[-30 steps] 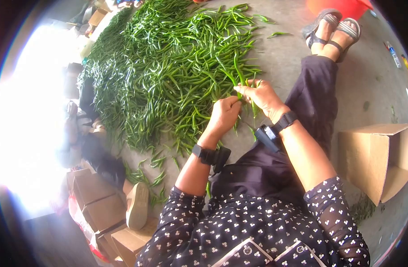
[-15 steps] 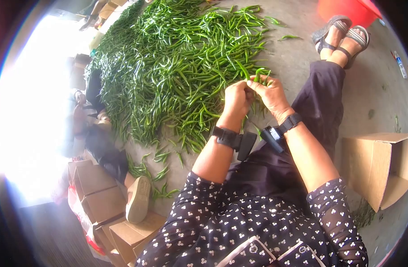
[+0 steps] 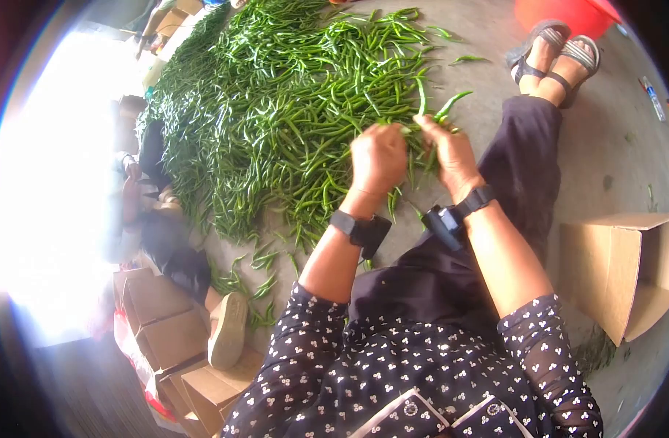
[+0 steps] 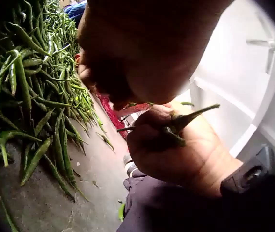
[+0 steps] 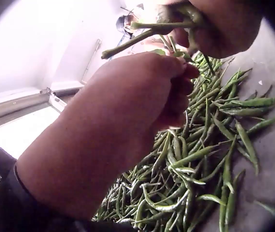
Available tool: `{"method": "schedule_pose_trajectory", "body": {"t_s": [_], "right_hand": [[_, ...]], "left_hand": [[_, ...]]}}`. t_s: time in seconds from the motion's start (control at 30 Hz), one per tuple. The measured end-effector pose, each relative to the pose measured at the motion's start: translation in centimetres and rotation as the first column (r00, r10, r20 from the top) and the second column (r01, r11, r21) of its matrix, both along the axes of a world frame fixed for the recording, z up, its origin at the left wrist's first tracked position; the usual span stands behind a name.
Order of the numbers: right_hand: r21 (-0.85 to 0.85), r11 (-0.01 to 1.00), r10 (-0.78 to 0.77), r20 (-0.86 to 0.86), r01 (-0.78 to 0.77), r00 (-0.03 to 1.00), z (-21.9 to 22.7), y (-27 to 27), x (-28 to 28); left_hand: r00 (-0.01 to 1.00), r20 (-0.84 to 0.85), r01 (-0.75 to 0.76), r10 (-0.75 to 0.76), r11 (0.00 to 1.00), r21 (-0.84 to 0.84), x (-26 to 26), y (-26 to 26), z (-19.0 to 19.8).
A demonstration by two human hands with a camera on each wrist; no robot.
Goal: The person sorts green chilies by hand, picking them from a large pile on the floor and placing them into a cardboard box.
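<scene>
My right hand [image 3: 455, 155] grips a few green chillies [image 3: 451, 106], their ends sticking up past the thumb and fingers. In the left wrist view, stalk ends of these chillies [image 4: 195, 115] poke out of that fist. My left hand [image 3: 378, 162] is beside it, slightly blurred, back upward and fingers curled. Pale green chilli ends [image 5: 160, 51] show at its fingertips in the right wrist view; most of what it pinches is hidden. Both hands hover over the near edge of a large pile of green chillies [image 3: 276, 124].
An open cardboard box [image 3: 605, 270] lies on the floor at right. A red tub [image 3: 564, 16] stands beyond the sandalled feet [image 3: 553, 62]. More cardboard boxes [image 3: 166, 328] and another person's shoe [image 3: 227, 332] are at left. Loose chillies [image 3: 469, 59] lie on the concrete.
Half a second ago the hands met at the chillies; now the left hand has drawn slightly left, apart from the right. The right hand's chillies now fan outward.
</scene>
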State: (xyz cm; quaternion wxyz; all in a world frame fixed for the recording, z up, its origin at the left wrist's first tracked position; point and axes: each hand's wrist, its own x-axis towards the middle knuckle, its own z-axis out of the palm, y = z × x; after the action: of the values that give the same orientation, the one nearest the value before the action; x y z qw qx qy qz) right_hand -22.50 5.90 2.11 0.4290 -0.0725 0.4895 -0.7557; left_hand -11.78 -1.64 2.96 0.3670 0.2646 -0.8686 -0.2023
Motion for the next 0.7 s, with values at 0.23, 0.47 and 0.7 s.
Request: {"method": "schedule_pose_trajectory", "body": {"t_s": [0.23,0.47,0.7], "right_hand": [[-0.064,0.998,0.003,-0.005,-0.003,1.0,0.4,0.2,0.5],[-0.009,1.0,0.0,-0.037,0.0,0.999,0.6,0.3,-0.1],[0.365,0.781,0.624,-0.496,-0.507,0.604,0.8,0.0,2.7]], "left_hand": [[0.693,-0.352,0.269,0.629,0.228,0.936,-0.3,-2.7,-3.4],[0.749,-0.337,-0.274,0.571,0.73,0.626,12.7,-11.5,0.8],[0.997,-0.01,0.046,-0.072,0.532,0.846,7.7,-1.0,2.2]]}}
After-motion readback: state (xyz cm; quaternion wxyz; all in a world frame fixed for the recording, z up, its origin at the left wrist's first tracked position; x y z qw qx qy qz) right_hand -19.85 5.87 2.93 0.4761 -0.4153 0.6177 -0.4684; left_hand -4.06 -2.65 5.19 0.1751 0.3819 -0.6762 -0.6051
